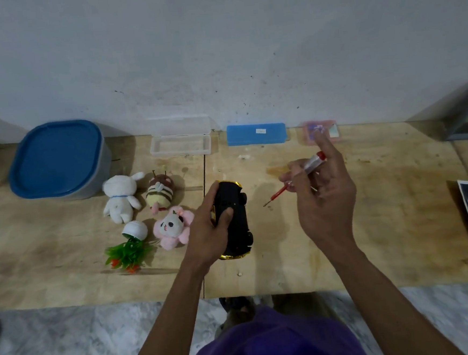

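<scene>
Head: car (pixel 239 224) perhaps upside-down, half-covered.

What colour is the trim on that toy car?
Gold, edging the black toy car in the left hand; head view.

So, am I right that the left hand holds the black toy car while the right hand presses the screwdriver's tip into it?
Not quite: the head view shows the left hand holding the black toy car, but the right hand holds the screwdriver clear of it, tip off to the car's right.
</scene>
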A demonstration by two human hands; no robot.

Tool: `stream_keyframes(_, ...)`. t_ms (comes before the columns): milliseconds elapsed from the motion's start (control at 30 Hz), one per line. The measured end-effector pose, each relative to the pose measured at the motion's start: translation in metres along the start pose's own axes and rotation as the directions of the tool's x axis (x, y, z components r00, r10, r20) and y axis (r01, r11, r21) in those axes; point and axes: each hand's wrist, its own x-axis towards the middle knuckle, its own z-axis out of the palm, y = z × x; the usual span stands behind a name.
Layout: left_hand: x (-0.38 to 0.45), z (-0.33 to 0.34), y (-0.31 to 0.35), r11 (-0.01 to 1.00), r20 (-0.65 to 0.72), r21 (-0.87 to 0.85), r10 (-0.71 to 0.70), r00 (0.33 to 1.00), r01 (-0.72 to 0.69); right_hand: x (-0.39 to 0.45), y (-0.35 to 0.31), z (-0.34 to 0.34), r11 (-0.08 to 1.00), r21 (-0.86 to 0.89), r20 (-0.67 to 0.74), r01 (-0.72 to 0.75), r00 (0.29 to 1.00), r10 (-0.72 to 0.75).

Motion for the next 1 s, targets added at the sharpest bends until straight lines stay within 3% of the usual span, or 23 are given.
stream_keyframes(133, 0.032, 0.015, -0.022, 0.959, -0.003, 0.285, 0.002, 1.000, -0.001, 0.006, 0.019, -0.011, 0.997, -0.049, 0.017, -0.057, 0.998, 0.058)
stream_keyframes(433, 0.066, 0.035, -0.052, 0.795, -0.010, 0.606, -0.031, 0.999, 0.031, 0.030, 0.041, -0.023, 0.992, -0.061, 0.074, -0.114, 0.990, 0.118)
stream_keyframes(600, 0.063, 0.048, -0.048, 0.786, -0.064, 0.616, -0.008, 0.998, 0.046, 0.043, 0.049, -0.030, 0.989, -0.093, 0.086, -0.112, 0.989, 0.120)
stream_keyframes(767, 0.062, 0.068, -0.043, 0.705, -0.156, 0.704, 0.043, 0.987, 0.080, 0.048, 0.053, -0.035, 0.987, -0.121, 0.082, -0.110, 0.989, 0.121)
stream_keyframes(1000, 0.062, 0.104, -0.039, 0.827, -0.140, 0.540, -0.094, 0.986, 0.155, 0.045, 0.058, -0.044, 0.980, -0.153, 0.073, -0.124, 0.988, 0.136)
